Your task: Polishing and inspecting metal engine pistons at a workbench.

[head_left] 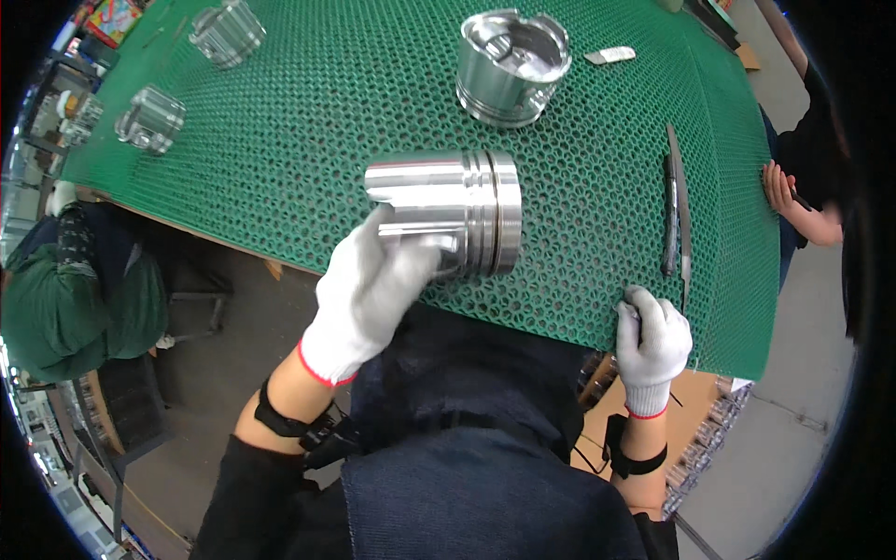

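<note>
A shiny metal piston [443,201] lies on its side on the green mat, its ring grooves toward the right. My left hand [369,285], in a white glove with a red cuff edge, grips its near left side; the fingers are slightly blurred. My right hand [653,341], gloved alike, rests at the mat's near edge with its fingers curled. Whether anything is inside those fingers is hidden. Just beyond it lie a long flat metal tool [682,210] and a thin dark pen-like tool [670,215].
A second piston [513,70] stands open end up beyond mine, near a small white-handled piece [611,56]. More pistons [227,35] lie at far left on the perforated green mat [308,121]. A co-worker's hand [777,187] touches the right edge; another person [65,271] sits left.
</note>
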The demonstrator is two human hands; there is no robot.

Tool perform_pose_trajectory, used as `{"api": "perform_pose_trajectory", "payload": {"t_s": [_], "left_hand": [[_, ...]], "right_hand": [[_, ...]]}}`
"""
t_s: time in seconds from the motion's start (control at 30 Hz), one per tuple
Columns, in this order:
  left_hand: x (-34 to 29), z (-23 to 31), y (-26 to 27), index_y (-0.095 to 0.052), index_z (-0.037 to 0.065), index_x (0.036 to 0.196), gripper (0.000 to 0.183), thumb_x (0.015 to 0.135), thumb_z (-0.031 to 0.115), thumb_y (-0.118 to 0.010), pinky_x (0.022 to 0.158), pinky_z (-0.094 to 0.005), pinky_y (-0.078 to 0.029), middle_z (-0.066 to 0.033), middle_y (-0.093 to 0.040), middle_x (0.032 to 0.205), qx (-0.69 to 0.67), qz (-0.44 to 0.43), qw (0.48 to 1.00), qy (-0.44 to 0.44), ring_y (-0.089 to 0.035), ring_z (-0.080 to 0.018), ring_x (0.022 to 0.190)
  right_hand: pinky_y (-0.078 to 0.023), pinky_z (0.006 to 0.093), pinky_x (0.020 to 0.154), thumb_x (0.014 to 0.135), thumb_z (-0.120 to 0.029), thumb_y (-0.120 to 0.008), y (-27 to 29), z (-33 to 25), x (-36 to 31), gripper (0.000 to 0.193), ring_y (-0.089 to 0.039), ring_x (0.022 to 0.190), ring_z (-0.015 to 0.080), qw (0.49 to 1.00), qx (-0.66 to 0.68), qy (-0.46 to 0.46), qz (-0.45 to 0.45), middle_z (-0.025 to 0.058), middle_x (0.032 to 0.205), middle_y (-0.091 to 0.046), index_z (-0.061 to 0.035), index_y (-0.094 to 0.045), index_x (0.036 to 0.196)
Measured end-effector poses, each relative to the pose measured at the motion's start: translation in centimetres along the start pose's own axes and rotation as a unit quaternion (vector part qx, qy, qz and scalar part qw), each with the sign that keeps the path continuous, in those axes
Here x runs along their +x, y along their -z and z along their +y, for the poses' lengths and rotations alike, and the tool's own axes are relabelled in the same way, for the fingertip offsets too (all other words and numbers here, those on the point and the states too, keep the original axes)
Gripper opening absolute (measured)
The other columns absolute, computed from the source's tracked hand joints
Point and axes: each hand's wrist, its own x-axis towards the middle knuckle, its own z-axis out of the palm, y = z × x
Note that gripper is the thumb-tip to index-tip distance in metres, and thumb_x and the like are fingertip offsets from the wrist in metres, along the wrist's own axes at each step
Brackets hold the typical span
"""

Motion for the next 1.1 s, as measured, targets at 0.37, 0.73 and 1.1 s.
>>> {"api": "perform_pose_trajectory", "payload": {"t_s": [0.37, 0.73, 1.1], "left_hand": [[-1.6, 2.6, -1.0, -0.055, 0.009, 0.132, 0.068, 0.091, 0.063, -0.052, 0.103, -0.0460, -0.045, -0.0118, -0.061, 0.126, -0.644, -0.045, 0.699, 0.308, -0.058, -0.0283, 0.118], [-2.8, 4.1, -0.8, -0.049, 0.005, 0.137, 0.073, 0.092, 0.062, -0.053, 0.107, -0.0479, -0.042, -0.0144, -0.059, 0.129, -0.627, -0.073, 0.716, 0.299, -0.056, -0.0307, 0.121], [3.8, 4.4, 2.5, -0.058, 0.006, 0.086, 0.040, 0.059, 0.024, -0.081, 0.102, -0.0601, -0.038, -0.0185, -0.056, 0.126, 0.399, -0.184, 0.786, -0.435, -0.054, -0.0419, 0.116]], "right_hand": [[-0.044, 0.0380, 0.057, 0.071, -0.007, -0.075, 0.0, 0.0, -0.2, 0.025, -0.056, 0.061, 0.0276, 1.000, 0.005, -0.002, 0.008, 0.0076, 0.067, -0.056, -0.0093, -0.068, 0.096], [-0.044, 0.0384, 0.056, 0.071, -0.010, -0.076, 0.4, 0.4, -0.7, 0.028, -0.056, 0.060, 0.0267, 1.000, 0.005, 0.012, 0.010, 0.0070, 0.066, -0.054, -0.0101, -0.068, 0.097], [-0.050, 0.0319, 0.062, 0.083, 0.006, -0.054, 4.4, -1.2, -1.6, 0.039, -0.062, 0.065, 0.0200, 0.941, 0.303, -0.103, -0.113, 0.0093, 0.087, -0.063, -0.0059, -0.061, 0.120]]}}
